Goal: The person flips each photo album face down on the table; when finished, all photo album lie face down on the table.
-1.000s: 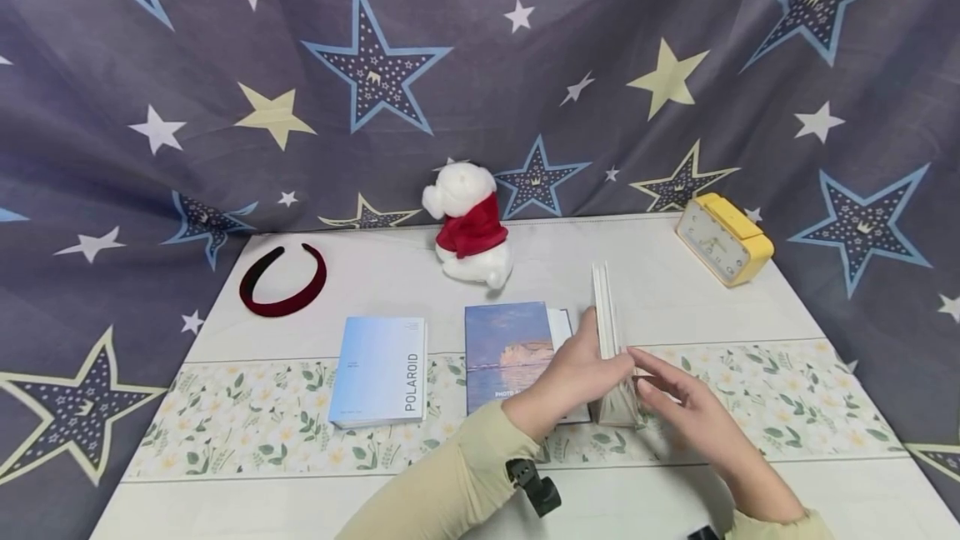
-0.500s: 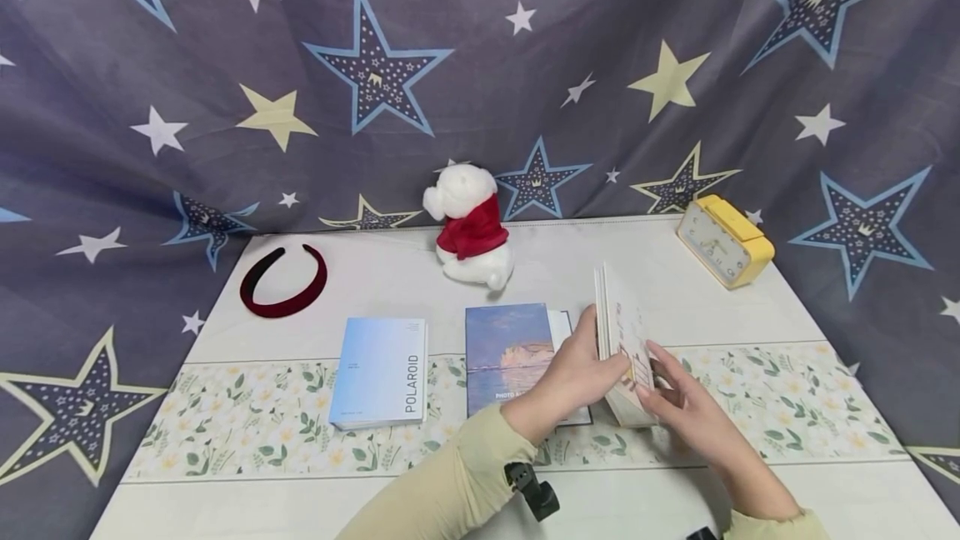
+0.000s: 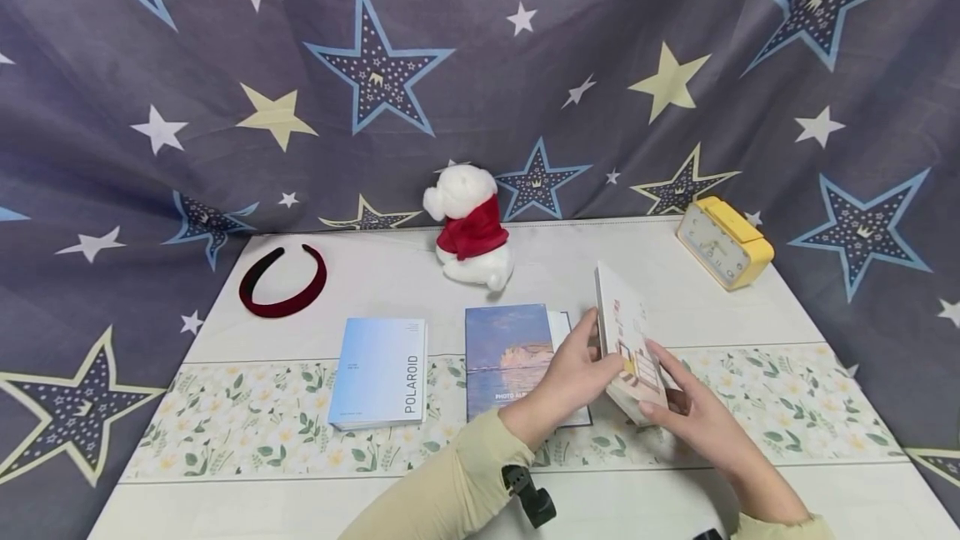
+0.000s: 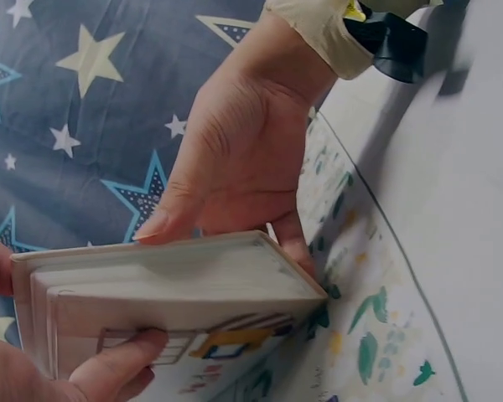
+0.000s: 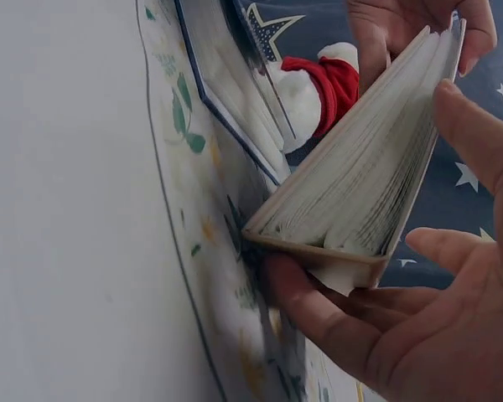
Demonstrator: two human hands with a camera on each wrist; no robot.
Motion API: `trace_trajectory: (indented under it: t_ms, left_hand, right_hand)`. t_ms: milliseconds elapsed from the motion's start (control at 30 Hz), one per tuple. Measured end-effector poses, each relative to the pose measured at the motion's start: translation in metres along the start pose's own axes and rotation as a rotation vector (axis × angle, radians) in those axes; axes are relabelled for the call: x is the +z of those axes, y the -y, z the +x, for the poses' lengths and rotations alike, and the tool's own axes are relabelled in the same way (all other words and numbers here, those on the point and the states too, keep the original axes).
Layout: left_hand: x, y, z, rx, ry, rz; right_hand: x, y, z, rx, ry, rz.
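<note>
Both hands hold a cream photo album (image 3: 632, 340), tilted up on its edge, its cover printed with red lettering and a yellow-and-striped shopfront drawing. My left hand (image 3: 573, 377) grips its left side, thumb on the cover and fingers behind. At the right edge, my right hand (image 3: 701, 415) has its thumb in front and fingers at the far side. Loose pages (image 5: 365, 159) fan between the covers in the right wrist view. A blue album with a sea-cliff picture (image 3: 506, 357) lies just left, partly behind my left hand. Further left lies a pale-blue album marked POLAROID (image 3: 381, 369).
A white plush toy in a red top (image 3: 472, 227) sits at the back middle. The dark red headband (image 3: 288, 307) lies at back left, and a yellow alarm clock (image 3: 723, 244) stands at back right. A starry curtain (image 3: 420, 157) hangs behind the white, flower-banded table (image 3: 247, 511).
The cream album has turned from edge-on so its printed cover now faces up and right. My right hand has shifted slightly right with its edge; the left stays nearly in place.
</note>
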State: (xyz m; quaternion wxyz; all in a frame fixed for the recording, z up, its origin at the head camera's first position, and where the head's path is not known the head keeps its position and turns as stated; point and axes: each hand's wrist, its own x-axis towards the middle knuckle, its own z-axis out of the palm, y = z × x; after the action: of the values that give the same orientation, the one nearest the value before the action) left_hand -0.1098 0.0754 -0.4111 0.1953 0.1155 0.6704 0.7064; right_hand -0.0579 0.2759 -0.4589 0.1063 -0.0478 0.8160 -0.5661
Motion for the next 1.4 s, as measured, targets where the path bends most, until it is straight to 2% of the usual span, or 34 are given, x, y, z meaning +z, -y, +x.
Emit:
trace_trajectory:
  t_ms: [333, 500, 600, 733, 867, 967, 1067, 1233, 1400]
  left_hand:
    - [0.000, 0.011, 0.002, 0.044, 0.074, -0.068]
    - [0.000, 0.014, 0.003, 0.044, 0.137, -0.084]
    - [0.000, 0.016, 0.002, 0.056, 0.191, -0.057]
    - [0.000, 0.018, 0.002, 0.098, 0.231, 0.045]
    - [0.001, 0.019, 0.002, 0.122, 0.186, 0.246]
    - [0.002, 0.019, 0.002, 0.099, 0.145, 0.396]
    - [0.002, 0.018, 0.002, 0.056, 0.138, 0.496]
    - [0.003, 0.020, 0.001, 0.020, 0.123, 0.597]
    - [0.004, 0.023, 0.001, -0.018, 0.134, 0.633]
  right_hand:
    - [-0.009, -0.004, -0.003, 0.018, -0.073, -0.090]
    - [-0.014, -0.005, -0.005, 0.021, -0.107, -0.118]
    - [-0.016, -0.006, -0.007, 0.011, -0.123, -0.143]
    - [-0.018, -0.007, -0.007, -0.003, -0.134, -0.177]
    - [-0.020, -0.008, -0.006, -0.001, -0.128, -0.217]
    - [-0.021, -0.008, -0.005, 0.012, -0.123, -0.253]
    - [-0.022, -0.008, -0.005, 0.028, -0.122, -0.278]
    - [-0.024, -0.008, -0.006, 0.043, -0.129, -0.314]
    - [-0.027, -0.009, -0.005, 0.058, -0.129, -0.344]
